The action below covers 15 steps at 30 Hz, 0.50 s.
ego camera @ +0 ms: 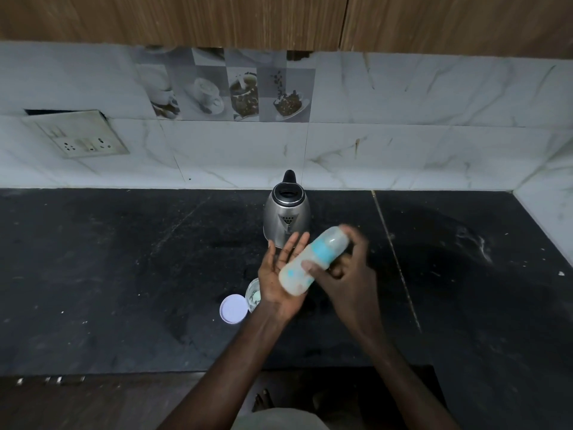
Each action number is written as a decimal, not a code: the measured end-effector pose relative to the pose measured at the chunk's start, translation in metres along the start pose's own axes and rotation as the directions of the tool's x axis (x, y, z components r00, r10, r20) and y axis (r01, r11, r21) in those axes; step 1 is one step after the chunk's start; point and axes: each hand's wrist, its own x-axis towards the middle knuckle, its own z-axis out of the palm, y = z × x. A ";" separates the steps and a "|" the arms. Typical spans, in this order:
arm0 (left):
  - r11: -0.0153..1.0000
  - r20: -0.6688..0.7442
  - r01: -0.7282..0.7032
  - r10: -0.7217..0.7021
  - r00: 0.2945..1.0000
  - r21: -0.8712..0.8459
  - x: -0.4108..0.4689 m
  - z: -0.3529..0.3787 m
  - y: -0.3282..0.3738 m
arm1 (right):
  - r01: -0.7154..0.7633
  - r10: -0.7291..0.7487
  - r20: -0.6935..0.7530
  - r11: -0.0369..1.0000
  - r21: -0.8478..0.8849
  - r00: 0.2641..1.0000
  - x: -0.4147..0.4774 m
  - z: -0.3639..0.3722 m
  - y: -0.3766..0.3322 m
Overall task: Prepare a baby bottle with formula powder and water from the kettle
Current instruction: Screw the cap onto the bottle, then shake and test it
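A capped baby bottle with a blue collar and milky liquid lies tilted between my palms, cap end up and to the right. My left hand is flat and open, fingers straight, pressed against the bottle's lower side. My right hand wraps the bottle from the right, thumb across its body; it looks blurred. Behind the hands a steel kettle stands on the black counter, its lid open. Left of my left wrist sits an open formula jar, partly hidden, with its white lid lying beside it.
A marble-look tiled wall rises behind the kettle, with a socket plate at left and wooden cabinets above. The wall turns a corner at the far right. The counter's front edge runs along the bottom, above the floor.
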 end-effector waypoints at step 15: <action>0.998 0.029 -0.019 0.017 0.999 0.056 0.001 0.002 -0.003 | 0.099 -0.026 -0.294 0.966 0.237 0.956 0.016 -0.032 -0.004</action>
